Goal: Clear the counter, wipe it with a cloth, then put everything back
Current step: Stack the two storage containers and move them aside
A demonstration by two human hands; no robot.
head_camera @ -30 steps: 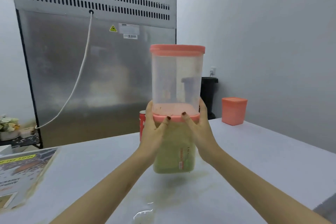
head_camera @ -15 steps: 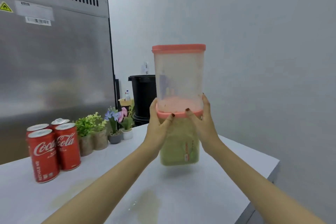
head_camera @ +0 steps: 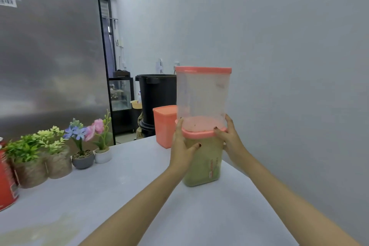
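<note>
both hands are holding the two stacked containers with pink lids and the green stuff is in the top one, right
Nearly. The left hand and right hand do hold the two stacked, pink-lidded containers, but the head view shows the green stuff in the bottom container, not the top one. The top container looks clear and empty.

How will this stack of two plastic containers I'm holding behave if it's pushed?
The top container looks empty, so probably light and apt to slide off if tilted. The lower container is filled with something greenish, so likely heavier, steadying the base. Tall and narrow together, they might tip if pushed high.
</note>
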